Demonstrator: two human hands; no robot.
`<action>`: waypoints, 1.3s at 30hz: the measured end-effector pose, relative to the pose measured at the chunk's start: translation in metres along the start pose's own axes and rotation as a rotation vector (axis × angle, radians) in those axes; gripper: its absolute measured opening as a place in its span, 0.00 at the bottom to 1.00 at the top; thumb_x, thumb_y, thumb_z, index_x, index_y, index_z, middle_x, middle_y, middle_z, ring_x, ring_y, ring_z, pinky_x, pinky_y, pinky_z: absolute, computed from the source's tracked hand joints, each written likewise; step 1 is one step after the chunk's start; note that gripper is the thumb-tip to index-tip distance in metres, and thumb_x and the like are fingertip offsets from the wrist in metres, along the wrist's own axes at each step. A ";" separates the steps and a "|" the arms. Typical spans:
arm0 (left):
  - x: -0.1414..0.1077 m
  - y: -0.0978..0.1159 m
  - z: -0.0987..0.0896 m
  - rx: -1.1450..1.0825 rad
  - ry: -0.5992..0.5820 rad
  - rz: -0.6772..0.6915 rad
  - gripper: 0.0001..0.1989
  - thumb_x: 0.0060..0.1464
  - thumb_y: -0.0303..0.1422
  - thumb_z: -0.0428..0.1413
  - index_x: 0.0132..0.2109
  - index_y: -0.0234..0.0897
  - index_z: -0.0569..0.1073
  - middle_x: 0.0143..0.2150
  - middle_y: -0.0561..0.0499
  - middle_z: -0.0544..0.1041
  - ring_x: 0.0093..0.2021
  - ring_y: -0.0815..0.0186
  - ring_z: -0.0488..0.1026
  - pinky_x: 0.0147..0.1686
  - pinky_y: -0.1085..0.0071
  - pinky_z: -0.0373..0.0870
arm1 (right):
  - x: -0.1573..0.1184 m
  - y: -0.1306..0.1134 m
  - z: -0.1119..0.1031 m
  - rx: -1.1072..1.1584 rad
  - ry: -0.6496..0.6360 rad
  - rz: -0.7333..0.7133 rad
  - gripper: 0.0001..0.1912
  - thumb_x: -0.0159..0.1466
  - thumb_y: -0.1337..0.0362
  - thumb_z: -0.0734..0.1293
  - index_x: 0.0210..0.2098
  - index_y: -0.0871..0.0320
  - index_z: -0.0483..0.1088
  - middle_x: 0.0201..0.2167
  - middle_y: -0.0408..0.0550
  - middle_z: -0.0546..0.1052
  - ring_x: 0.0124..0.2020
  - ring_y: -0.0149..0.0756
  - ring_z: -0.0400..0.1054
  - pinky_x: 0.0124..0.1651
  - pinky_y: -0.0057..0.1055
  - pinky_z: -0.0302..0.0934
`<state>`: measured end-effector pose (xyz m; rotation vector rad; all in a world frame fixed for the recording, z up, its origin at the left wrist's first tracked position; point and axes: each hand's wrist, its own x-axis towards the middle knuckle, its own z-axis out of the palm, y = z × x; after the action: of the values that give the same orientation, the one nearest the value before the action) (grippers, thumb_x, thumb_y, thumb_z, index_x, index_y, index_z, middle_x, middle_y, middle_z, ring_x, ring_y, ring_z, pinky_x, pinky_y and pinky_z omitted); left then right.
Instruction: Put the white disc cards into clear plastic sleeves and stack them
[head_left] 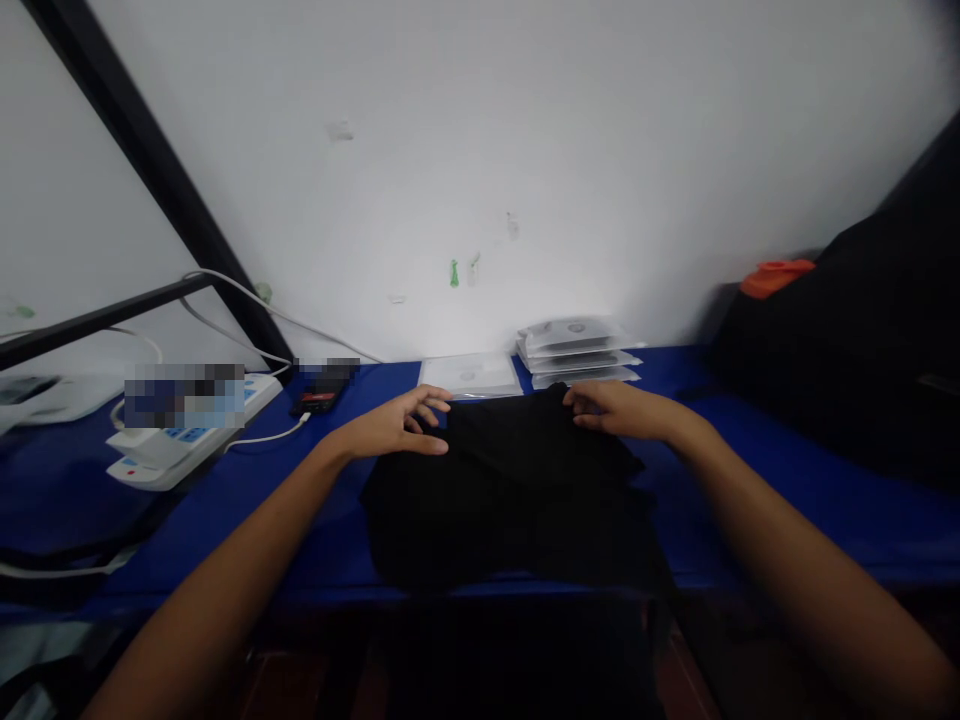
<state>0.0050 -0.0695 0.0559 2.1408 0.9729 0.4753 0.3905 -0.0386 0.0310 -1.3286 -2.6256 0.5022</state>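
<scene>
The left hand [394,425] and right hand [622,410] sit at the far edge of the black cloth [510,500]. Just beyond stand the stacked sleeves [579,350] and flat sleeve [471,375], backed by the wall [525,200]. Leftward, a blue strip of surface [300,510] gives passage up to the power strip [195,440] and cable [270,437]. Rightward, passage ends at the black bag [840,350].

The head-worn view looks forward and down, close above the left hand [390,425] and right hand [622,410].
</scene>
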 end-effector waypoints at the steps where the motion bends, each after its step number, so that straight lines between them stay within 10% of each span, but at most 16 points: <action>1: -0.001 0.001 0.000 0.062 -0.041 0.019 0.34 0.49 0.39 0.67 0.62 0.45 0.66 0.59 0.41 0.72 0.53 0.57 0.74 0.49 0.59 0.74 | 0.002 0.002 0.003 -0.011 0.011 -0.009 0.15 0.62 0.66 0.65 0.49 0.59 0.70 0.43 0.54 0.77 0.41 0.42 0.72 0.44 0.37 0.66; 6: -0.006 0.010 0.002 0.263 -0.273 0.007 0.39 0.42 0.40 0.70 0.62 0.51 0.67 0.62 0.47 0.70 0.60 0.51 0.69 0.58 0.56 0.67 | 0.005 0.002 0.009 -0.056 0.011 -0.063 0.16 0.60 0.68 0.66 0.48 0.58 0.70 0.46 0.54 0.76 0.45 0.43 0.71 0.49 0.40 0.66; 14: 0.001 0.000 0.002 0.079 -0.155 0.126 0.22 0.59 0.36 0.58 0.60 0.45 0.69 0.58 0.45 0.74 0.56 0.58 0.72 0.53 0.60 0.69 | 0.005 0.003 0.008 -0.066 -0.002 -0.088 0.25 0.51 0.79 0.61 0.46 0.58 0.71 0.44 0.52 0.76 0.44 0.41 0.71 0.48 0.37 0.66; 20: 0.015 -0.023 0.022 0.369 0.195 0.114 0.17 0.63 0.45 0.53 0.52 0.41 0.74 0.51 0.44 0.76 0.52 0.58 0.72 0.54 0.56 0.68 | 0.012 0.001 0.017 -0.129 0.192 -0.136 0.21 0.58 0.73 0.62 0.52 0.58 0.68 0.50 0.55 0.73 0.53 0.46 0.67 0.56 0.44 0.63; 28: 0.015 -0.029 0.027 0.489 -0.013 -0.102 0.33 0.60 0.50 0.54 0.68 0.46 0.59 0.69 0.39 0.58 0.69 0.45 0.53 0.64 0.41 0.49 | 0.019 0.009 0.027 -0.220 0.207 -0.139 0.19 0.63 0.70 0.62 0.54 0.60 0.68 0.51 0.58 0.74 0.53 0.48 0.68 0.55 0.48 0.63; 39: 0.016 -0.031 0.026 0.404 0.124 0.000 0.20 0.60 0.48 0.54 0.54 0.45 0.73 0.52 0.46 0.72 0.52 0.56 0.70 0.57 0.52 0.63 | 0.023 0.008 0.027 -0.278 0.203 -0.081 0.11 0.62 0.69 0.65 0.45 0.60 0.72 0.43 0.58 0.73 0.48 0.50 0.65 0.51 0.44 0.63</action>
<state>0.0150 -0.0547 0.0162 2.4919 1.2217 0.4442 0.3748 -0.0220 0.0026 -1.2612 -2.6325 -0.0118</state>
